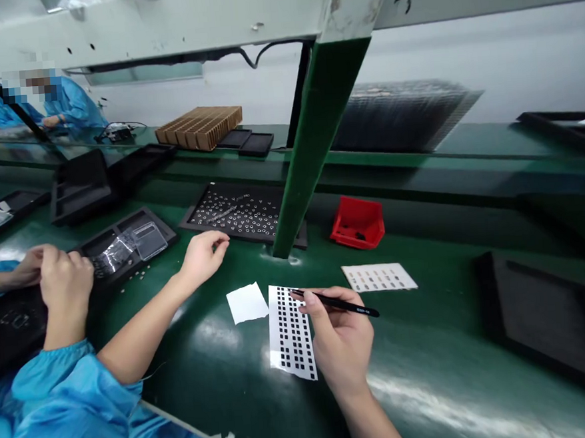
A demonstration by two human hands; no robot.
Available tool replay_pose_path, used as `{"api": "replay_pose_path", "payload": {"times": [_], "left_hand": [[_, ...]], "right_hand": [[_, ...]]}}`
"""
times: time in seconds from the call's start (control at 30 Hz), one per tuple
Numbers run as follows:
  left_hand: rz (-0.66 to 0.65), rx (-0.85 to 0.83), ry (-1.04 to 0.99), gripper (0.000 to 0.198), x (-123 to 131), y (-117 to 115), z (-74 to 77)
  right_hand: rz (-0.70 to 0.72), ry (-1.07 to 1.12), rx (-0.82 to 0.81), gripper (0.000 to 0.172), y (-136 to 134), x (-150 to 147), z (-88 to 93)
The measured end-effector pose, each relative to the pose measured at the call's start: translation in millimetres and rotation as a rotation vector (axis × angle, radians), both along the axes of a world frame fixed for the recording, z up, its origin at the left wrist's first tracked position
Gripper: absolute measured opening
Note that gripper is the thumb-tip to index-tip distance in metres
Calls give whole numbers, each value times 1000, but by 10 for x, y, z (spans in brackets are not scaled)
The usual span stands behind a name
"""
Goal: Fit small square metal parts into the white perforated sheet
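My right hand (341, 339) is closed around black tweezers (343, 303), whose tip touches the top of a white sheet (290, 332) that carries rows of small black squares. My left hand (203, 253) reaches forward over the green belt. Its fingers are curled together just short of a black tray (236, 213) dotted with small pale parts. Whether they hold anything is hidden. A blank white slip (247, 302) lies between my two hands.
A co-worker's hands (64, 281) in blue sleeves work at black trays (124, 244) on the left. A red bin (357, 222), a card of small parts (379, 277) and a green post (312, 151) stand ahead. Large black trays (550, 321) lie at right.
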State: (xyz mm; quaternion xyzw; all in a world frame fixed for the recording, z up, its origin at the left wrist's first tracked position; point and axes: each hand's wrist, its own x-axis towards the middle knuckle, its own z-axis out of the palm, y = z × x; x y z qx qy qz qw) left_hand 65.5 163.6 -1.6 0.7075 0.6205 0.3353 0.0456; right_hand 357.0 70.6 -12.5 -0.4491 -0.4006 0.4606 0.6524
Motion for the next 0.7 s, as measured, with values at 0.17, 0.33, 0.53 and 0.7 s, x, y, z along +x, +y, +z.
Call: {"api": "replay_pose_path", "payload": {"times": [0.17,0.33,0.53,0.7], "left_hand": [[-1,-100,76,17,122,553,9],[36,-220,177,34,314,1422,77],[34,-329,306,43,477,1834,-33],[14,-355,369,46,468,1882,-144]], "right_hand": [[11,2,-37,47,32,-6,-41],[45,-35,-38,45,66,17,-103],[42,-55,-29,41,87,43,-118],[44,-60,-7,37,70,39,-105]]}}
